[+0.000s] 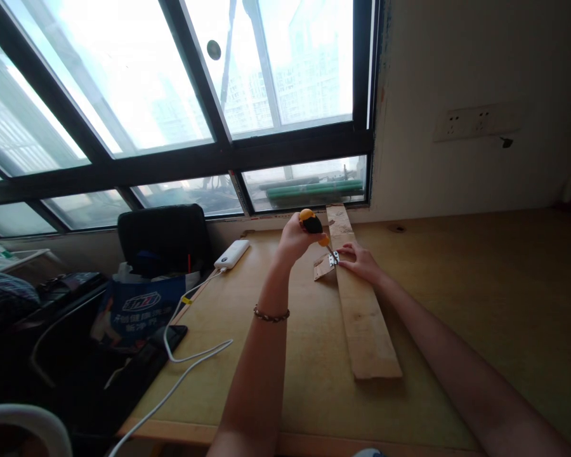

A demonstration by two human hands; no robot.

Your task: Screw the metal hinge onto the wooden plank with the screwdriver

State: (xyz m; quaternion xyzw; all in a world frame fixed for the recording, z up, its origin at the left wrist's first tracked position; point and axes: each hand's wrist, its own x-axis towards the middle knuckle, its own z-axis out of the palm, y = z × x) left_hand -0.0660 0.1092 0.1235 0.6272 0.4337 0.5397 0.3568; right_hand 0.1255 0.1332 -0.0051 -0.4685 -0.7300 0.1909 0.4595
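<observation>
Your left hand (295,240) grips the screwdriver (315,228), tip down on the hinge (334,258) just beside your right hand (361,262), which presses flat on the plank (364,317), so fastening looks underway, not finished.

A white power bank (231,254) lies at the far left of the wooden surface (480,298), its white cable (190,355) trailing near. Left of it stand a black chair (164,238) and a blue bag (140,311). A wall socket (476,122) sits far right.
</observation>
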